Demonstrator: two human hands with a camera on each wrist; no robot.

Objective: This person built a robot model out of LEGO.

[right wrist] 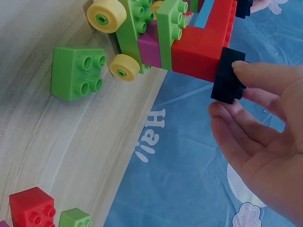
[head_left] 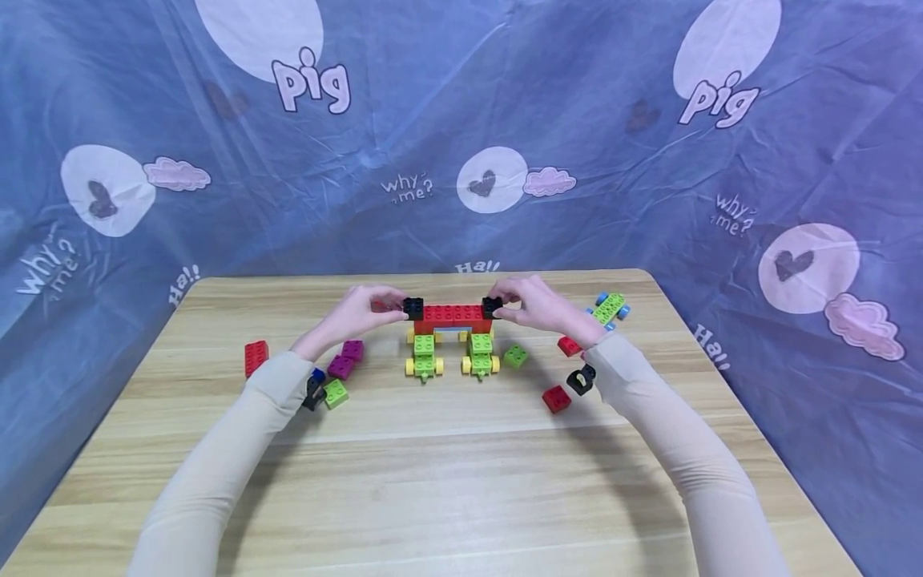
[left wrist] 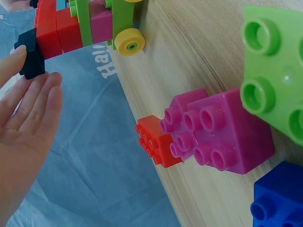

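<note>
A block build stands at the table's far middle: two green wheeled bases (head_left: 424,366) with yellow wheels (left wrist: 129,42), stacked with green plates and a purple brick (right wrist: 150,45), carry a row of red bricks (head_left: 454,315) on top. A light blue piece (right wrist: 202,14) shows between the two sides. My left hand (head_left: 364,311) pinches a black brick (left wrist: 32,54) between thumb and fingers at the left end of the red row. At the right end, my right hand (head_left: 537,306) pinches a second black brick (right wrist: 228,75) the same way. Both black bricks sit right at the red row's top corners.
Left of the build lie purple bricks (head_left: 341,367), a red brick (head_left: 255,358), a green brick (head_left: 335,393) and a blue brick (left wrist: 279,196). To the right are a green brick (head_left: 515,356), red bricks (head_left: 556,399), a black piece (head_left: 580,381) and a green blue-wheeled base (head_left: 610,308).
</note>
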